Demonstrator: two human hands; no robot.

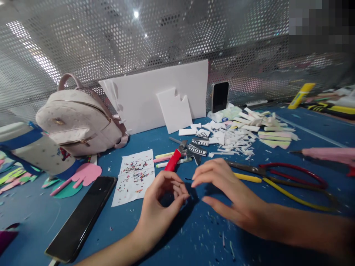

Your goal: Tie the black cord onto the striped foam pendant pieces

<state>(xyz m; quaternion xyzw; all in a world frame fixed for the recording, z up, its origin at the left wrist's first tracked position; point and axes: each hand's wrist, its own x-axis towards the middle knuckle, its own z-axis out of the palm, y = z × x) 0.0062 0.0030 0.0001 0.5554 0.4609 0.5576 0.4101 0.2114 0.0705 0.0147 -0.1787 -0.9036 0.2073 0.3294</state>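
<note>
My left hand [163, 201] hovers over the blue table [194, 236] with its fingers curled and pinched together; whatever they hold is too small to make out. My right hand [224, 192] sits just to its right, fingers pressed together and pointing at the left fingertips, thumb apart below. Behind the hands lie a red-handled craft knife [174, 158], black-and-white striped cut pieces [197, 147] and several markers [166, 158]. A white paper [135, 176] speckled with tiny coloured scraps lies left of the knife.
A phone [83, 216] lies at front left, a pale backpack [79, 120] behind it. White foam boards [155, 96] lean on the perforated wall with another phone [220, 96]. Foam offcuts [249, 133], red and yellow scissors [283, 179] and a pink tool [330, 154] lie right.
</note>
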